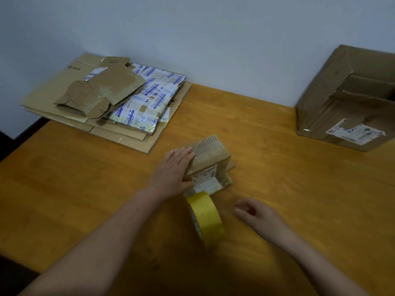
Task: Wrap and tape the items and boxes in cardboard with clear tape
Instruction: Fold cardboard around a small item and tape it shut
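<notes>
Left hand (175,169) lies flat against the small parcel (210,161), probably steadying its wrap; right hand (257,212) rests loosely curled and empty near the tape roll (206,218) on the counter (277,178).

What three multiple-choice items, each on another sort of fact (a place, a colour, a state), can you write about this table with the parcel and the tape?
1. Where does the tape roll stand, relative to the small parcel?
A. on top of it
B. on the table, on its near side
C. inside it

2. What colour is the tape roll?
A. yellow
B. red
C. black

3. What does the left hand do?
A. presses flat on the parcel
B. grips the tape roll
C. hangs off the table

Answers:
1 B: the roll stands on edge on the table, before the parcel.
2 A: its band is yellow.
3 A: its straight fingers lie on the cardboard.
</notes>
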